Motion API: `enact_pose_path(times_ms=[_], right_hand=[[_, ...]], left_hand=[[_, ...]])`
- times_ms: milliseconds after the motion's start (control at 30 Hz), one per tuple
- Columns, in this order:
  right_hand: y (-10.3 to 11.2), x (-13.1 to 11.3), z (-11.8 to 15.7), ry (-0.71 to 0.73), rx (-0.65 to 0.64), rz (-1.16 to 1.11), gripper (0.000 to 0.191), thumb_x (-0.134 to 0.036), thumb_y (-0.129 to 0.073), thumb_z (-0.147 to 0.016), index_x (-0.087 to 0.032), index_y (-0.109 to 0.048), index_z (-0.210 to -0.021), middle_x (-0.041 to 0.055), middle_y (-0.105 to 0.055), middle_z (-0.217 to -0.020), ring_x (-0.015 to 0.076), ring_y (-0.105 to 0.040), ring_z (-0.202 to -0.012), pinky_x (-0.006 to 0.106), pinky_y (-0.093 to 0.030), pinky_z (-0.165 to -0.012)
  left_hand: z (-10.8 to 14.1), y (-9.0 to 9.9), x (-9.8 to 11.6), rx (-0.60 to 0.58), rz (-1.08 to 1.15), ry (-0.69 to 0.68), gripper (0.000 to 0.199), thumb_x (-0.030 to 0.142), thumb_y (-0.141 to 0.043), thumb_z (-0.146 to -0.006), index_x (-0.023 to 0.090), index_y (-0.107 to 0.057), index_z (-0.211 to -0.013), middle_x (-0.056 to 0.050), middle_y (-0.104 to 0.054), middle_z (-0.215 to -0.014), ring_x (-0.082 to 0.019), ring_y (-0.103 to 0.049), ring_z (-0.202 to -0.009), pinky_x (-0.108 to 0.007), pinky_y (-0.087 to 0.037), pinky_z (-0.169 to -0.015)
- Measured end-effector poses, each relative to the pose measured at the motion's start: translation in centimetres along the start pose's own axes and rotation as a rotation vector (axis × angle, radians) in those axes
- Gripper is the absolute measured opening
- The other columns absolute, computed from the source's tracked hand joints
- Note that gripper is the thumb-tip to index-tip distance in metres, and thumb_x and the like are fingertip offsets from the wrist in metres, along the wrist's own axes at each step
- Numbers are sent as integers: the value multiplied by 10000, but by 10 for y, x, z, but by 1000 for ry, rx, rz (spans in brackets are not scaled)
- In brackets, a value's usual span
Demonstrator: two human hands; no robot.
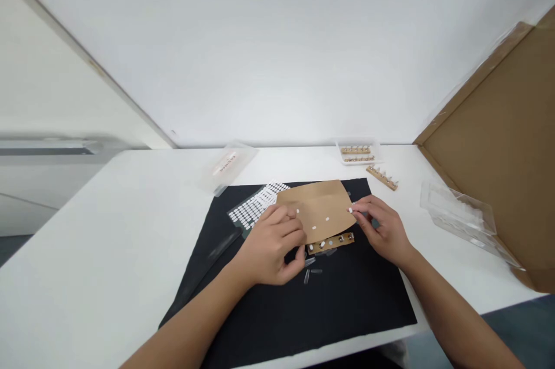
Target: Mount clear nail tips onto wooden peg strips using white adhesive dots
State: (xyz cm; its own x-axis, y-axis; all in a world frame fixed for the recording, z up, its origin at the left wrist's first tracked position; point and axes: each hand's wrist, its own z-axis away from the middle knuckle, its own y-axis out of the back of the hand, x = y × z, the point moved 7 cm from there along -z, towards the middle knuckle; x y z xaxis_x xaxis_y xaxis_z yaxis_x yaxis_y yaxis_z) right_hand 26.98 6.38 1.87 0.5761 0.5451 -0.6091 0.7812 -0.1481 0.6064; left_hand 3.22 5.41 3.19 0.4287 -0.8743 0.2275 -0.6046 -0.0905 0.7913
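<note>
A curved brown paper sheet [323,198] with several small white oval stickers [327,219] is raised above the black mat. The curled fingers of my left hand [277,244] close over its left edge. My right hand [381,227] pinches at the sheet's right edge, where a white oval sticker [350,209] shows at the fingertips. Under the sheet's lower edge lies a brown strip [336,242] with round metal studs and white ovals on it. Clear nail tips [307,275] lie loose just below. A sheet of white oval stickers [254,207] is partly hidden behind my left hand.
The black mat [347,305] covers part of the white table [108,230]. At the back are a translucent lid [232,163], an open tray [358,159] with studded strips, and another strip with nail tips [381,177]. Clear plastic boxes [459,207] and a cardboard panel [498,143] stand right.
</note>
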Motion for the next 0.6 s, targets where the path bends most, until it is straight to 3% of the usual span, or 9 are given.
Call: enact_pose_path(times_ms=[100,233,400,600], right_hand=[[-3,-5,0,22,-12,-12,127,-222,-646,-1055,-251,-741,-1134,60,-721,-1069,136,-649,-708,294,-542,-625],[-8,-23,-1,117,-11,-48,117,-190,-714,-1017,-247,-761,-1108,50,-761,-1013,164,-729,-848,284,-600,-723],[-18,-50,3,238,11,-55,119,-150,-757,-979,-222,-744,-1072,59,-765,-994,172,-741,-905,297,-619,-805],[-24,-62,8,312,56,-66,143,-120,-756,-972,-212,-726,-1077,59,-757,-968,166,-728,-864,297,-617,-765]], left_hand=[[1,7,0,179,-23,14,183,68,-690,-837,194,-671,-968,-48,-742,-849,-269,-618,-917,-435,-505,-844],[1,10,6,326,23,38,327,-17,-667,-868,183,-675,-1127,-43,-771,-911,-202,-640,-820,-416,-536,-879],[-4,7,14,341,149,113,247,58,-704,-932,184,-703,-1145,-62,-767,-949,-214,-695,-906,-418,-546,-902],[-5,0,14,307,265,178,184,130,-736,-959,202,-709,-1126,-52,-769,-968,-205,-711,-906,-420,-542,-913]])
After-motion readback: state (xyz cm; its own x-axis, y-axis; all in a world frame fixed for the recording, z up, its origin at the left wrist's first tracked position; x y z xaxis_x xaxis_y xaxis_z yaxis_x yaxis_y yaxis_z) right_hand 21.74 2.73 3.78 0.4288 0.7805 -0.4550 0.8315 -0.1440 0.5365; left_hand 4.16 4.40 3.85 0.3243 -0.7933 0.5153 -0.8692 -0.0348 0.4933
